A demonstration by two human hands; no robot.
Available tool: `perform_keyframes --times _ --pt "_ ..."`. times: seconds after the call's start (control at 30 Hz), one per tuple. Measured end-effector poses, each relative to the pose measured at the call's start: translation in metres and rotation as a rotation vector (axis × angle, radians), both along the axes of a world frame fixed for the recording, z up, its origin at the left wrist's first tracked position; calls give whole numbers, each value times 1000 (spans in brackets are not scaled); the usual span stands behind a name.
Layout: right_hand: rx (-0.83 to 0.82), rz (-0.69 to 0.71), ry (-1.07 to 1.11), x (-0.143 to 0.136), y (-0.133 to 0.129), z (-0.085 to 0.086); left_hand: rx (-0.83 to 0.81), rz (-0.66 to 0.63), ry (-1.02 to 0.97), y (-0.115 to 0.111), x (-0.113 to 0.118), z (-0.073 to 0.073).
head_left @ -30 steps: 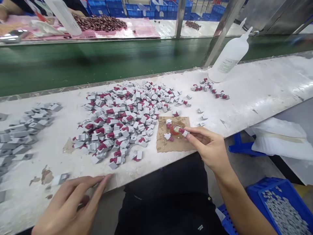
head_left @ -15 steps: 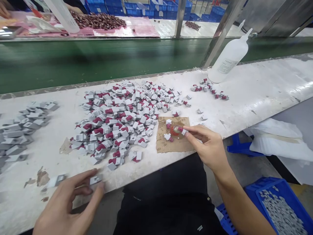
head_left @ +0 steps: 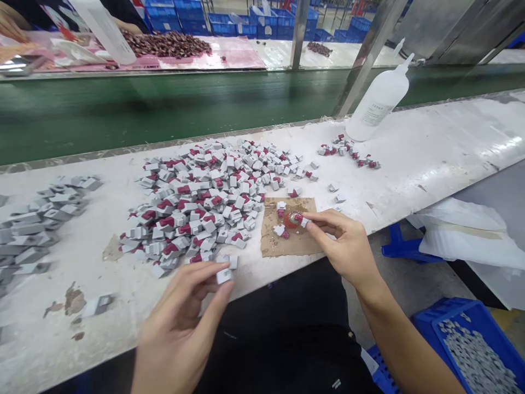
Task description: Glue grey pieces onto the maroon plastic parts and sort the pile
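Between the thumb and fingers of my left hand point(head_left: 184, 317) is a small grey plastic block point(head_left: 224, 275), held over the front edge of the table. My right hand point(head_left: 344, 243) pinches a small grey-and-maroon plastic part point(head_left: 302, 220) above a piece of brown cardboard point(head_left: 270, 249). A wet reddish patch point(head_left: 292, 219) lies on the cardboard, close to the pinched part. Two more grey-and-maroon pieces point(head_left: 280, 231) rest on the cardboard. To its left spreads a large heap of grey-and-maroon parts point(head_left: 197, 202).
Grey blocks point(head_left: 36, 224) are piled at the left, with a single block point(head_left: 98, 305) nearer me. A white squeeze bottle point(head_left: 377, 101) stands behind at right. Beyond runs a green conveyor belt point(head_left: 164, 104). A blue crate point(head_left: 471, 345) of small parts sits low at right.
My left hand has moved right along the table's front edge with the grey block, toward the cardboard. My right hand has shifted slightly left, still pinching its part over the cardboard.
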State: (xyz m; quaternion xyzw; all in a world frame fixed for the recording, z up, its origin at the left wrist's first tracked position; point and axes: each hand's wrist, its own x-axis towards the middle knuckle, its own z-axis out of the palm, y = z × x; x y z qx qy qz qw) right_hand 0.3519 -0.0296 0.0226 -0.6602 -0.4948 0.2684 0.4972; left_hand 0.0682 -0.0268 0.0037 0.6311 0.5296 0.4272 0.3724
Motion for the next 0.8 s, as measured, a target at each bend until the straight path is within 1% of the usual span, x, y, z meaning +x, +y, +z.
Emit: perform_keyframes --times 0.07,0.13,0.23,0.33,0.5,0.63,0.73,0.8 --pt "10 -18 23 0 0 1 -80 -80 -135 10 20 4" --pt "9 -17 103 0 -2 5 -147 -117 -229 19 39 8" --pt "-19 71 301 -5 -13 12 -228 -195 -343 30 60 14" --pt "-7 140 399 -14 -25 18 -297 -264 -426 35 74 18" --pt "49 149 443 -22 -32 18 -334 -318 -512 33 86 19" --pt "38 167 381 -21 -33 20 -347 -356 -520 28 88 21" --pt "-4 201 347 -18 -37 22 -304 -375 -474 25 85 23" --pt "-19 248 360 -17 -39 23 -251 -401 -431 22 82 25"
